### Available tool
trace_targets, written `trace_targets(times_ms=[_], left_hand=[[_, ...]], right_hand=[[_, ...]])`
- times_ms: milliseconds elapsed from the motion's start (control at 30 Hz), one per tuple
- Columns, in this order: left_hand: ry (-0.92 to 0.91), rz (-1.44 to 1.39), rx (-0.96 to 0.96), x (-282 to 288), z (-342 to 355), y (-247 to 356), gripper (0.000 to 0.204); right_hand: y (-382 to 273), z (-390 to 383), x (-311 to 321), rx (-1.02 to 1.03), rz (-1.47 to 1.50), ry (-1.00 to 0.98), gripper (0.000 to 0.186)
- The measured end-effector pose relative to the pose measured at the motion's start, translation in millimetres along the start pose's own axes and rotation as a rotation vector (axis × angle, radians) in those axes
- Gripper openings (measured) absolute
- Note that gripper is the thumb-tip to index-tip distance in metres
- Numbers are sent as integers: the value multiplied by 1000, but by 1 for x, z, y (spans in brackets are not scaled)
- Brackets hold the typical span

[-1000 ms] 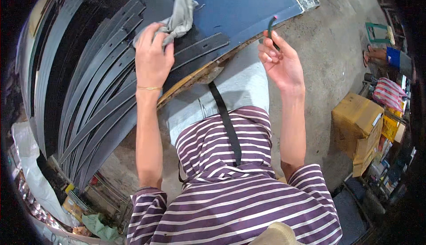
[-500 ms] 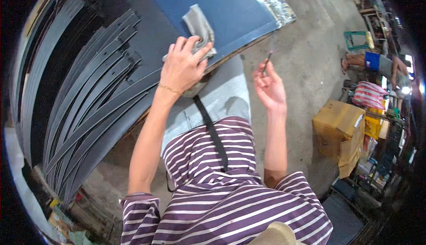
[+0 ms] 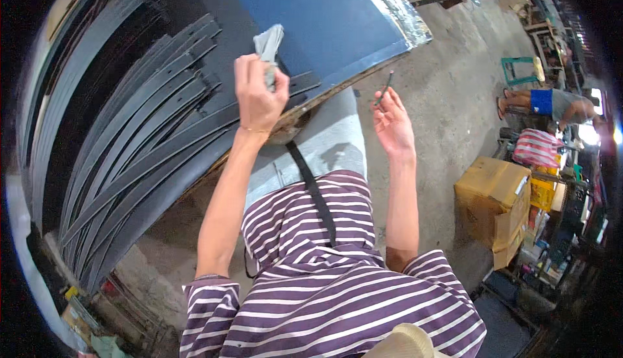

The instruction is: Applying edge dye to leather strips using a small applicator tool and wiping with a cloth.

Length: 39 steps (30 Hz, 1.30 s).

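Observation:
My left hand point(image 3: 258, 92) grips a crumpled grey cloth point(image 3: 268, 39) on the worktable, over the dark surface beside a blue sheet point(image 3: 311, 14). Long dark strips point(image 3: 149, 111), several with holes near their ends, lie fanned out to its left and beneath it. Off the table's front edge, my right hand point(image 3: 393, 121), palm up, holds a thin dark stick-like item point(image 3: 387, 82) between curled fingertips. What the stick is I cannot make out.
A person point(image 3: 564, 105) in blue shorts is at the far right. Nearby are a green stool point(image 3: 516, 69), a red-striped bag point(image 3: 535, 147), a cardboard box point(image 3: 487, 196) and cluttered goods. Crinkled foil point(image 3: 409, 24) covers the table's right corner.
My left hand has moved right along the table and curled tighter round the cloth. My right hand sits lower in the picture, still holding the stick. The view has shifted somewhat.

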<state>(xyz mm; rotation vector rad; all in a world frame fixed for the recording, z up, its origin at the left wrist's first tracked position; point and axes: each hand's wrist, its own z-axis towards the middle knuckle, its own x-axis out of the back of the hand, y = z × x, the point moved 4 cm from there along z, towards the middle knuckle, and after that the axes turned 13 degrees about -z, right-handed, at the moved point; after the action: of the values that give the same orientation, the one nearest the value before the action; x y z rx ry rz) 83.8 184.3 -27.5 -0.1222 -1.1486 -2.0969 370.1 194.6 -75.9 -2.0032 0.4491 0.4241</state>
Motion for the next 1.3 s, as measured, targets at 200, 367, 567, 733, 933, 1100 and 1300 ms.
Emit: trace_targets(times_ms=[200,367,567,733,933,1100,1300], left_hand=[[-465,-89,-297,-28,-3,8,34],[-537,25,-271,-30,-4,14,37],[-506,29,-183,-31,-1,14,48],[-221,-91,87,-20,3,-7,39],[-192,-11,65,-17,5,-12,18],[-256,-35,-13,-19,7,-10,31],[-443,180,-215,-54,9,-1,41]], right_hand=[[13,4,16,16,-12,-50,21],[10,3,12,45,-17,-55,23],[-11,13,-13,219,-334,-2,15],[-37,43,-16,330,-233,-120,10],[-18,65,-14,319,-602,81,17],[-28,34,-45,935,-919,384,19],[-48,6,-40,1127,-1299,303,17]])
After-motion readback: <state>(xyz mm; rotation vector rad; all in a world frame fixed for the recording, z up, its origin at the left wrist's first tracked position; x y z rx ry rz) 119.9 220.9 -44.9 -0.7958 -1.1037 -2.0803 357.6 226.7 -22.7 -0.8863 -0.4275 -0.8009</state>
